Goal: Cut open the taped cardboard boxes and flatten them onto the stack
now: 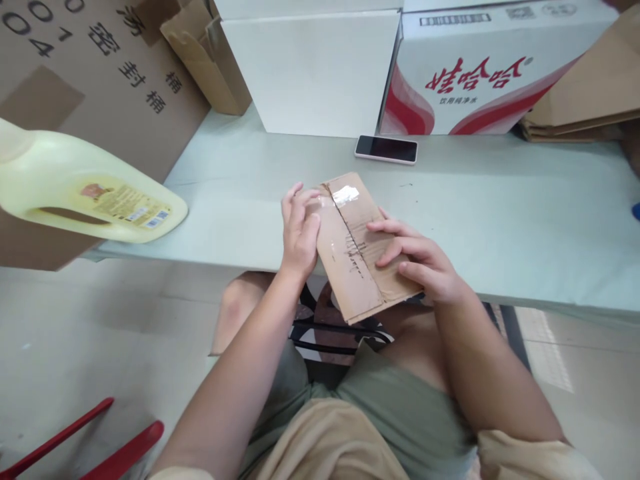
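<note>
A small flattened cardboard box (353, 247) lies tilted across the table's front edge, its near end sticking out over my lap. A dark seam runs along it, with shiny clear tape at the far end and dark printed marks in the middle. My left hand (300, 233) is closed on its left edge, the thumb along the side and the fingers bent over the far corner. On the right side, my right hand (420, 257) grips the box, several bent fingers spread over its top face. What lies under that hand is hidden.
A phone (386, 150) lies beyond the box, before a white carton (310, 73) and a red-and-white water carton (480, 80). At left are a pale yellow jug (95, 187) and a large brown carton (100, 87). Folded cardboard (585, 87) is at right, red bars (125, 453) below left.
</note>
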Tool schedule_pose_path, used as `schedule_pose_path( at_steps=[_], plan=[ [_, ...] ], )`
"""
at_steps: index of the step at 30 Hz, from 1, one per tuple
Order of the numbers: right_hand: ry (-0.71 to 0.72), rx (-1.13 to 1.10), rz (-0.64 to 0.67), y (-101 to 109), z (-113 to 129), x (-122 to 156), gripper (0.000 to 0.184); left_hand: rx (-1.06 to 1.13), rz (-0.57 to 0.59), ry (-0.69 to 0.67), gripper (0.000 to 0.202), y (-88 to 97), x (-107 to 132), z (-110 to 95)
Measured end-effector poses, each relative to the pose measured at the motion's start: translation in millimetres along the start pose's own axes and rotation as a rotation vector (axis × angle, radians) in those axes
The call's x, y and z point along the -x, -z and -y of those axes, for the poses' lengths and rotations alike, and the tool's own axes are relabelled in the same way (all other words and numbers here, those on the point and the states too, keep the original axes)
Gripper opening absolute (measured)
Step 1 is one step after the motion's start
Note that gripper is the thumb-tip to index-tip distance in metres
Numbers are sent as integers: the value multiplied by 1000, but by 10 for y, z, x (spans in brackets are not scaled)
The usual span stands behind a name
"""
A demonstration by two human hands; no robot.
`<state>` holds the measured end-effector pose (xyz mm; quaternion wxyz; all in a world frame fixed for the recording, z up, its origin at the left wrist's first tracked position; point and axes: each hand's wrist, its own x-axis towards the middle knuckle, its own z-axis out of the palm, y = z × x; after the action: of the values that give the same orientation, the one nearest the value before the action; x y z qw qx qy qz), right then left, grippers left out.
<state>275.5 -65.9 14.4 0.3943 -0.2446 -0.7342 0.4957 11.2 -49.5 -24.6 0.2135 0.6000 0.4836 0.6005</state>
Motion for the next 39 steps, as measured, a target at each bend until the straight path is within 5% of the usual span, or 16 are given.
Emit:
schedule_pose_path(
  at_steps=[5,11,15,18,24,29,33,39],
  plan=[
    [-11,-18,-9,6,-17,-27,32,-101,93,-138,59,87,-3,-39],
    [-7,-65,-89,-62,-36,-42,34,-101,34,-168,55,45,57,8],
    [-40,-151,-377,-66,-249,-92,34,-49,4,-185,49,5,68,15],
    [-168,139,-516,-8,-523,-193,29,-24,-3,-174,50,-4,65,12],
    [-414,642,-217,-9,-847,-367,41,-21,-26,-149,50,-16,63,6],
    [-543,744,-202,-38,-704,-426,14,-22,-29,-109,55,-18,60,4],
    [-633,679,-359,56,-569,-505,22,11,-42,-111,55,-39,52,3],
    [-319,109,-680,124,50,-411,17,23,-50,-129,53,-83,53,2]
  ],
)
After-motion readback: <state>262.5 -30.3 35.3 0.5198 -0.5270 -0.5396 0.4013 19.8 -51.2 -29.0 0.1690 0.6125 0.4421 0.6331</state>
